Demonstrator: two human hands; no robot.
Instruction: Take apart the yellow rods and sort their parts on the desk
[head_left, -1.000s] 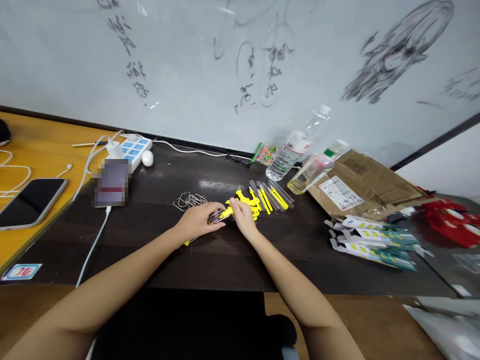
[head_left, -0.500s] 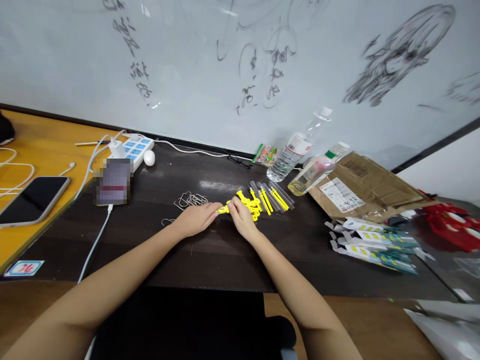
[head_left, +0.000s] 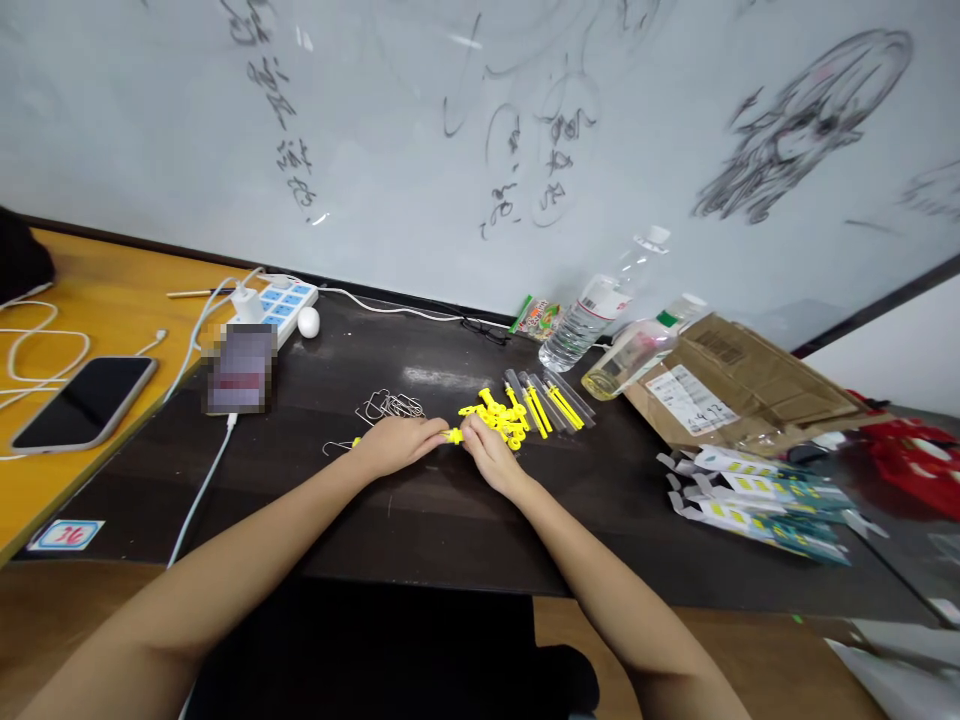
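My left hand [head_left: 397,445] and my right hand [head_left: 489,452] meet over the dark table [head_left: 420,510], both pinched on one small yellow plastic piece [head_left: 453,436] held between their fingertips. Just beyond my right hand lies a heap of loose yellow pieces [head_left: 501,416]. Behind the heap, several clear sleeves with yellow pieces inside [head_left: 549,402] lie side by side. A cluster of thin wire hooks [head_left: 388,405] sits past my left hand, and one single hook [head_left: 337,446] lies to its left.
Two plastic bottles [head_left: 600,310] and a snack packet [head_left: 537,316] lie at the back, a cardboard parcel [head_left: 739,380] to the right. Printed packets [head_left: 757,490] are stacked front right. A power strip [head_left: 281,305], cables and a phone [head_left: 86,402] are on the left.
The clear sleeve seen in my left hand a second ago is out of sight. Both hands have closed in on the yellow piece. The view has shifted slightly left.
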